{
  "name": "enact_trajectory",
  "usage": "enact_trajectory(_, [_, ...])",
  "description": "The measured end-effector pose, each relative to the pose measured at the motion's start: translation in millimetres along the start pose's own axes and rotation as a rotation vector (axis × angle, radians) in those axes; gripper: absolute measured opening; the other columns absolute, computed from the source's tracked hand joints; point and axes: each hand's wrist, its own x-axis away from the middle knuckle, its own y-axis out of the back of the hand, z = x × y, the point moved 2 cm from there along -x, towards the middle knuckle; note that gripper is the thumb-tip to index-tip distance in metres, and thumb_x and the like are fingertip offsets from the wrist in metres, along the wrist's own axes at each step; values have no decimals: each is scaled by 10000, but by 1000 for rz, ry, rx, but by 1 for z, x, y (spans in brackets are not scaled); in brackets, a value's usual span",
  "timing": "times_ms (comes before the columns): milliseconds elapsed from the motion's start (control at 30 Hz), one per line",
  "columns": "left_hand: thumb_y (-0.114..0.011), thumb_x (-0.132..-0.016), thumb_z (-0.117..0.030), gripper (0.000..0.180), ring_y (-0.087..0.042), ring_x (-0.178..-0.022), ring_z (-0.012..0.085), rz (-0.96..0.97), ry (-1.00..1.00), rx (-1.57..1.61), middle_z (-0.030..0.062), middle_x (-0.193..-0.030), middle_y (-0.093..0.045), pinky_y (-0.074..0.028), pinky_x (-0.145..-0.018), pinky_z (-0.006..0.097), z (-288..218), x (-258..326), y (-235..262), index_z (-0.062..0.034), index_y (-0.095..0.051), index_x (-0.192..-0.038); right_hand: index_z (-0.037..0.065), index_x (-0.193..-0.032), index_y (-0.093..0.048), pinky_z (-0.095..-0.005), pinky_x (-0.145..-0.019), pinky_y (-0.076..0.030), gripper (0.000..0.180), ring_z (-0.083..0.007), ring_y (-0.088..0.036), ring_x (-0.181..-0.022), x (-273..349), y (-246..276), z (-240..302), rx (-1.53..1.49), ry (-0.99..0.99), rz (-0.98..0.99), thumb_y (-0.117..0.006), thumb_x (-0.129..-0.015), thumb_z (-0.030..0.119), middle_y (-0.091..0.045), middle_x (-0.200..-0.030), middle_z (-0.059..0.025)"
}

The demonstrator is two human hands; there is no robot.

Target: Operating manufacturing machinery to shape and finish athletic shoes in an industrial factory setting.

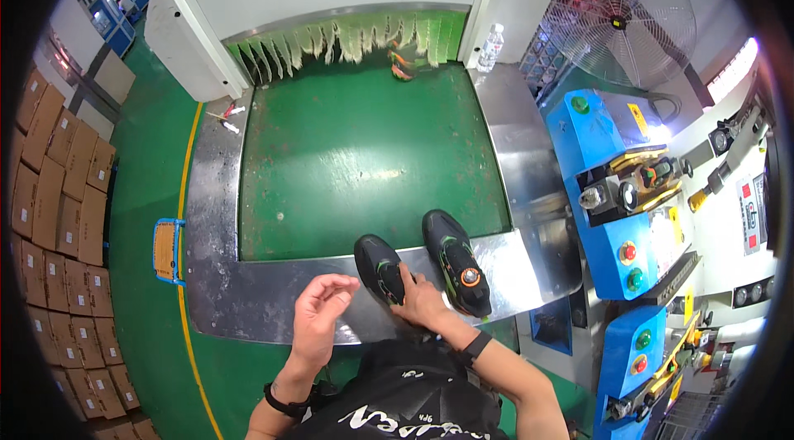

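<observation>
Two black sneakers with green and orange trim rest at the metal front ledge, toes pointing away from me. My right hand [420, 299] grips the left sneaker [379, 262] around its collar; the heel is hidden behind the fingers. To its right stands the other sneaker [456, 262], with a round orange-rimmed dial near its tongue. My left hand [322, 313] is raised beside the held sneaker, fingers loosely curved with a gap to the thumb, and nothing shows in it.
A green conveyor belt [372, 167] leads to a machine opening with a ragged green strip curtain [347, 39]; another shoe [403, 66] is there. A bottle [490, 48] stands on the right frame. Blue machines [591, 159] and a fan [619, 22] flank the right, stacked cartons [62, 150] the left.
</observation>
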Motion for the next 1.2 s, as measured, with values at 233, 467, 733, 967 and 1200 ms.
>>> enact_trajectory(233, [-583, -879, 25, 233, -597, -1044, 145, 29, 67, -423, 69, -1098, -639, -463, -931, 292, 28, 14, 14, 7, -585, -1112, -11, -1411, -326, -516, -1048, -347, 893, -442, -403, -1248, 64, 68, -24, 117, -8, -727, -795, -707, 274, -371, -1366, -337])
enact_trajectory(467, [-631, -858, -62, 255, -631, -981, 157, 257, -23, -703, 88, -1069, -652, -477, -917, 315, 26, -6, -2, 1, -607, -1103, -3, -1394, -330, -480, -862, -515, 943, -470, -609, -1034, 48, 57, -86, -76, -443, -297, -822, -664, 335, -566, -1194, -327])
enact_trajectory(733, [-501, -983, -158, 438, -498, -1256, 254, 97, 186, -212, 164, -1331, -519, -410, -1036, 372, 14, -34, -18, 32, -398, -1363, -19, -1321, -437, -438, -902, -516, 853, -394, -640, -1046, 133, 106, -41, -411, -145, -619, -854, -610, 196, -625, -1159, -268])
enact_trajectory(967, [-269, -978, -375, 635, -448, -1314, 312, 562, 94, 287, 227, -1462, -391, -336, -1118, 427, -36, -47, -51, 63, -327, -1434, -6, -1245, -518, -425, -961, -484, 774, -389, -590, -1127, 147, 124, 2, -23, 332, -560, -837, -565, 181, -589, -1253, -220])
enact_trajectory(1200, [-387, -915, -395, 674, -399, -1353, 356, 635, 93, 222, 256, -1517, -291, -312, -1128, 465, -54, -37, -56, 66, -369, -1405, 50, -1257, -473, -503, -942, -494, 800, -440, -580, -1124, 156, 141, 4, 36, 559, -709, -844, -555, 147, -542, -1289, -238])
